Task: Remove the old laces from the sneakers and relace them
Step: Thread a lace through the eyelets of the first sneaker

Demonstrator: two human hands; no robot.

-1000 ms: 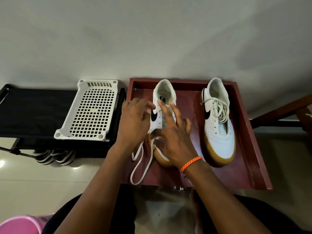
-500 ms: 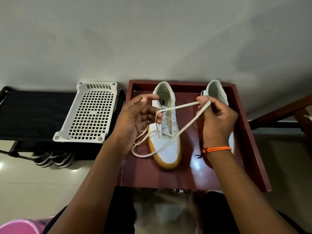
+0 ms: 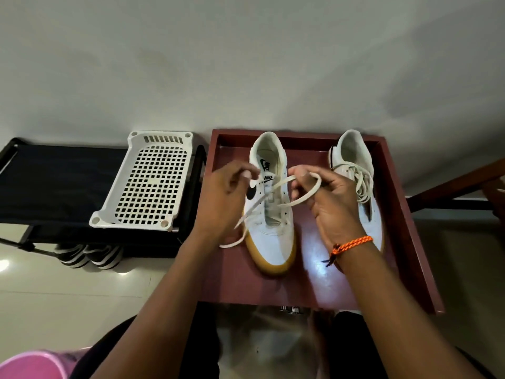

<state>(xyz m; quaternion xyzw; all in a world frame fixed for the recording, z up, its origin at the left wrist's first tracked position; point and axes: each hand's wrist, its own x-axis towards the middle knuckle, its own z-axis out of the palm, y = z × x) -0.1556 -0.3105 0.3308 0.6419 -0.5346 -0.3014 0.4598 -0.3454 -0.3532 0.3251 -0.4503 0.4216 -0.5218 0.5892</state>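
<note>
Two white sneakers with gum soles stand on a dark red tray (image 3: 322, 285), toes towards me. The left sneaker (image 3: 270, 233) has its eyelets nearly bare, and a cream lace (image 3: 300, 196) rises from its lower eyelets. My left hand (image 3: 226, 199) pinches one stretch of that lace above the shoe's left side. My right hand (image 3: 330, 203) pinches the other stretch, which loops round its fingers above the shoe's right side. A loose end trails onto the tray at the left. The right sneaker (image 3: 352, 157) is still laced and partly hidden behind my right hand.
A white perforated plastic basket (image 3: 149, 184) lies on a black rack (image 3: 54, 181) left of the tray, with striped shoes (image 3: 90, 255) under it. A pink tub (image 3: 32, 365) is at the bottom left. A wooden rail (image 3: 459, 184) runs at the right. The wall stands right behind the tray.
A second ago both hands lay on the left sneaker. They then lifted the lace and spread apart; now my right hand has come back towards the shoe with the lace looped round its fingers.
</note>
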